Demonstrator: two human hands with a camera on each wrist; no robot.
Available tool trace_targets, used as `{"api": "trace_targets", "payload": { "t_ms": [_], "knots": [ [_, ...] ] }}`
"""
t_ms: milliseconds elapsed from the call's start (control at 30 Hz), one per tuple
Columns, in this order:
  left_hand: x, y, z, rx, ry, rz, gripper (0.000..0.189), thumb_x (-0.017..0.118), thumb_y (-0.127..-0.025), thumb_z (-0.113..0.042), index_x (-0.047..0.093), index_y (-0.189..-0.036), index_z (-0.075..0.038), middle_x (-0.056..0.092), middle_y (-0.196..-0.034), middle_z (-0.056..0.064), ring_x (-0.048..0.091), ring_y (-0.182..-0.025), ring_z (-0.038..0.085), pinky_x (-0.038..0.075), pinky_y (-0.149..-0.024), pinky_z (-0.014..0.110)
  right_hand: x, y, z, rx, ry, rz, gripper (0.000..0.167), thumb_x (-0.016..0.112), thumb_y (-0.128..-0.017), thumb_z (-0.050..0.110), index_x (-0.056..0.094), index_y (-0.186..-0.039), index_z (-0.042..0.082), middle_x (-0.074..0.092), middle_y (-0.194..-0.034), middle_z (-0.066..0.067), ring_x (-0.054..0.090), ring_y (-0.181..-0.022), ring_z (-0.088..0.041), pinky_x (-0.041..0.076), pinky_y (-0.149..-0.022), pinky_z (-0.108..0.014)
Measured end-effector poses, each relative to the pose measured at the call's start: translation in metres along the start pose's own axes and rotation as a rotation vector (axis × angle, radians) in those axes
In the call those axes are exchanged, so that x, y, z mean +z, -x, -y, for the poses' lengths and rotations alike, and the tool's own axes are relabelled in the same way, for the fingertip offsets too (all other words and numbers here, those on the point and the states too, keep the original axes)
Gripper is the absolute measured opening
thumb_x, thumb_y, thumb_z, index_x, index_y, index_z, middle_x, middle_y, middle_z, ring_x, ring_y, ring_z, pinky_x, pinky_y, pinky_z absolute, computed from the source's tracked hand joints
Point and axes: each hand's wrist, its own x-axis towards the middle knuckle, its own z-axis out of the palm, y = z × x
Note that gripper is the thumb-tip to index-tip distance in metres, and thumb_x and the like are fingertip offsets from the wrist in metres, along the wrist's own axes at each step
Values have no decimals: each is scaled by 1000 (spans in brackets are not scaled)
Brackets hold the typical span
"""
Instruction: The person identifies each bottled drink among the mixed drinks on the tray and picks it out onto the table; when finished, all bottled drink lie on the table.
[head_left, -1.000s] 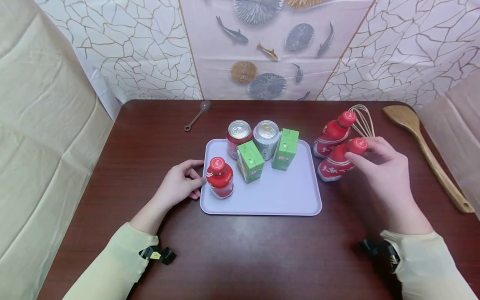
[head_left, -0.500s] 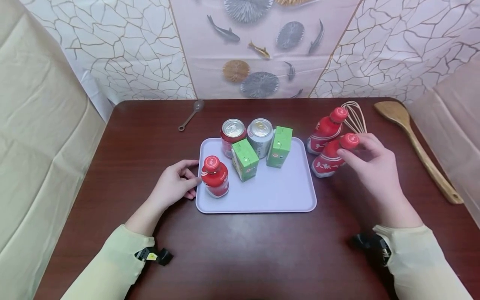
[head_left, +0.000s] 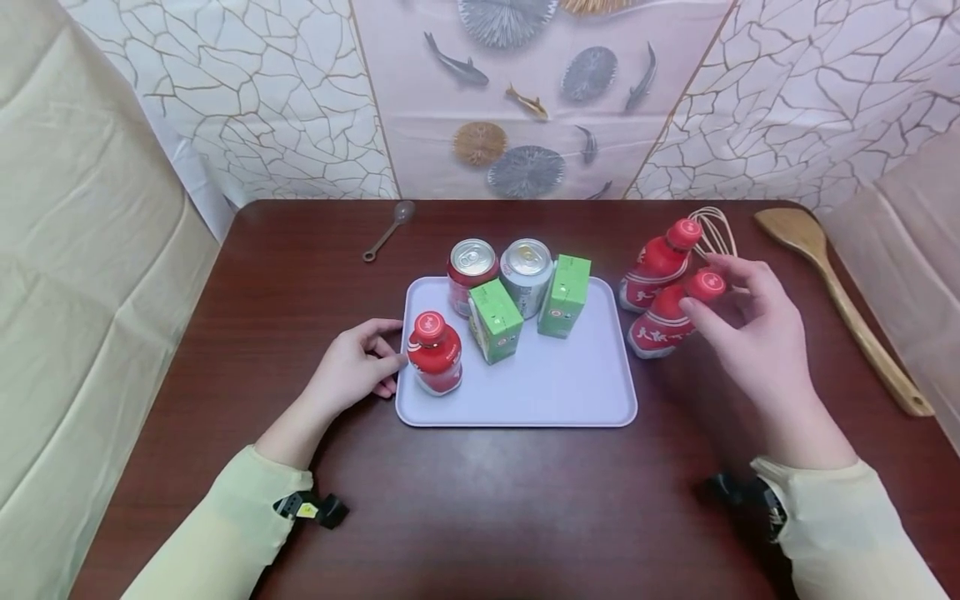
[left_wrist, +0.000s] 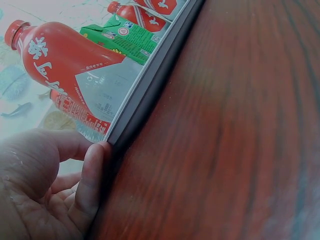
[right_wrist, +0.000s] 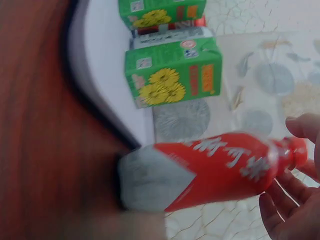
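Head view showed the right hand (head_left: pixel 757 342) pinching the red cap of the near bottle (head_left: pixel 667 321), which stood on the bench (head_left: pixel 480 500) just right of the tray (head_left: pixel 555 392), beside a second bottle (head_left: pixel 658 262). Left hand (head_left: pixel 352 367) rested against the tray's left edge, fingers (left_wrist: pixel 92 175) loosely curled and touching the rim, holding nothing, beside a third bottle (head_left: pixel 435 354) on the tray.

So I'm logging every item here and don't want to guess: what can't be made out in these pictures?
- Nearer red bottle: right hand covers its cap side in the head view; grip unclear. Right wrist view is blurred.
- Whisk: handle hidden behind bottles and hand.
- Red can: label hidden by green carton.
- Bottle lettering: too small.
- Left hand: cropped in wrist view.
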Motion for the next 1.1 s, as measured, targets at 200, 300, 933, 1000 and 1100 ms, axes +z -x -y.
{"api": "trace_targets", "payload": {
  "t_ms": [200, 300, 933, 1000, 1100],
  "knots": [
    [1, 0, 1, -3, 1, -3, 56, 74, -94, -15, 54, -146, -13, 69, -93, 16, 71, -60, 25, 63, -60, 35, 2, -8, 19, -142, -107, -65, 45, 78, -84, -5, 70, -127, 3, 64, -117, 10, 59, -108, -10, 50, -92, -12],
    [0, 0, 1, -2, 5, -4, 56, 74, -94, -14, 54, -146, -12, 69, -93, 16, 71, -60, 25, 63, -59, 35, 5, -11, 27, -176, -110, -65, 43, 78, -84, -6, 71, -126, 1, 64, -115, 12, 59, -108, -11, 50, -90, -13],
    [0, 1, -2, -1, -2, 1, 56, 74, -94, -15, 54, -146, -14, 68, -93, 15, 71, -60, 25, 63, -60, 34, 40, -3, 69, -440, -60, 0, 34, 81, -80, -6, 77, -113, 2, 72, -112, -12, 56, -109, -8, 47, -78, -10],
    [0, 1, -2, -2, 2, 0, 56, 74, -94, -15, 54, -146, -14, 68, -93, 15, 71, -60, 25, 63, -60, 35, 46, -1, 71, -444, -79, 38, 34, 81, -82, -6, 77, -114, 3, 73, -111, -11, 57, -107, -8, 47, -78, -12],
    [0, 1, -3, -3, 3, -3, 56, 74, -94, -15, 54, -146, -14, 68, -93, 15, 71, -61, 26, 64, -60, 36, 58, 1, 72, -434, -124, 102, 35, 81, -82, -6, 77, -115, 5, 73, -109, -8, 58, -104, -7, 46, -78, -15]
  ]
}}
